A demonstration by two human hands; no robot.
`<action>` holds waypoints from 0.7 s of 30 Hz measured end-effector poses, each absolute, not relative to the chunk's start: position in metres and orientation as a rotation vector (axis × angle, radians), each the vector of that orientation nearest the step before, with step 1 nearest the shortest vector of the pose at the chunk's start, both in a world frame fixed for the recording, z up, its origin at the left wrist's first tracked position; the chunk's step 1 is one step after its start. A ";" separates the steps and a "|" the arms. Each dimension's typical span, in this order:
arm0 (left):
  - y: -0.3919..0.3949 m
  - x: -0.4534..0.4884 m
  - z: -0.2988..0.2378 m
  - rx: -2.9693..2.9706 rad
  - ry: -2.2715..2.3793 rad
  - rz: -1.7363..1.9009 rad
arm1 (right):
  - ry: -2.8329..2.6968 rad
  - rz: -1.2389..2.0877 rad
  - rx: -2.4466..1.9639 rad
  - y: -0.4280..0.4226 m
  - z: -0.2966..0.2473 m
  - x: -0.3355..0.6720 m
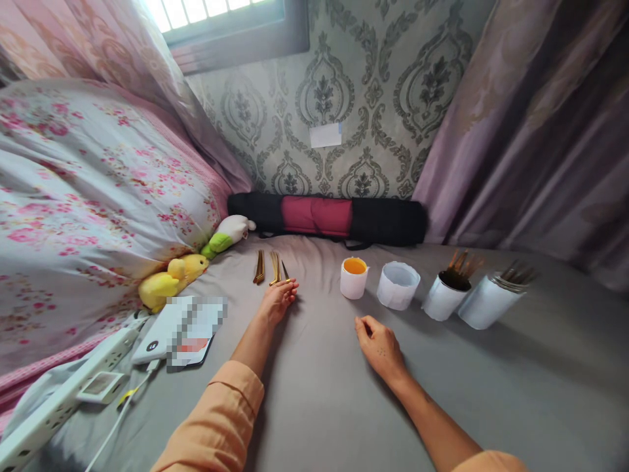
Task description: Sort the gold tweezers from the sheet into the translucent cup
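My left hand [279, 300] is closed over a slim, dark, pointed stick [285, 269], fingers at its near end. Just beyond and to the left lie two small bundles of slim gold-coloured pieces, a left bundle [259, 267] and a right bundle [274, 267]; their exact kind is too small to tell. My right hand [381, 347] rests on the grey sheet with its fingers curled in, nothing visible in them. Nearest to it stands a white-wrapped cup with an orange inside [353, 284], and beside that a wider white cup [398, 295].
Farther right are a white-wrapped can of brownish sticks [440, 305] and a leaning white-wrapped can of dark sticks [486, 307]. A black and maroon roll [317, 217] lies along the wall. At left are a yellow plush toy [170, 282], a white power bank [157, 341] and a power strip [63, 406].
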State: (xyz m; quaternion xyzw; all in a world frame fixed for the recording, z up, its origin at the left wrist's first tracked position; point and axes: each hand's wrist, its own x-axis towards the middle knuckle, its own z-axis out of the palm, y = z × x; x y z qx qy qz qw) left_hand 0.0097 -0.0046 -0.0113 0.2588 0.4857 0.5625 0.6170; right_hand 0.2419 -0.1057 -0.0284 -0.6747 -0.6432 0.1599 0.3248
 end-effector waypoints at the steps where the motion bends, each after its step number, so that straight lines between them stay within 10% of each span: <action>1: -0.006 0.011 -0.012 0.595 1.108 1.299 | -1.685 0.421 -1.773 -0.106 -0.028 0.242; 21: -0.059 0.056 -0.020 0.607 0.973 1.314 | -1.688 0.428 -1.766 -0.106 -0.028 0.242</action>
